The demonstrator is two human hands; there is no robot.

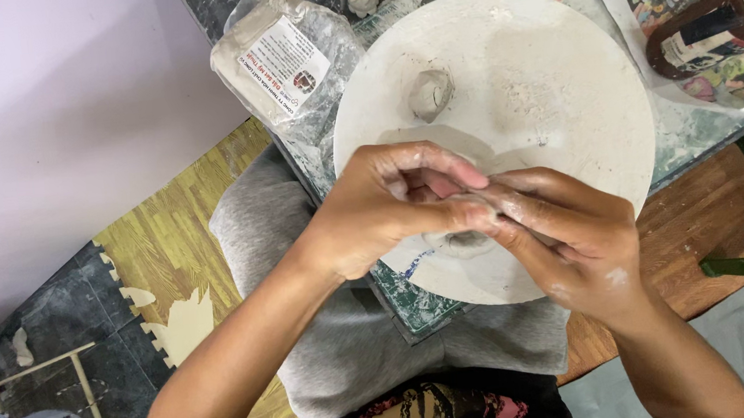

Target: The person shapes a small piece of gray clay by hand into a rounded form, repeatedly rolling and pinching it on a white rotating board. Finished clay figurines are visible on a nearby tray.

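Clay (476,199), a small bit, sits at frame centre where I pinch it between both sets of fingertips: left hand (389,203) curled over, right hand (569,238) cupped beneath, above the round white board (556,71) so crumbs land there beside a grey lump (430,94).

Two bare forearms with no sleeves, watch or rings. The left hand (389,203) and right hand (560,238) are smeared with pale grey clay, thickest on the fingers. Grey shorts (347,344) cover the lap; a dark patterned shirt (441,416) shows below.
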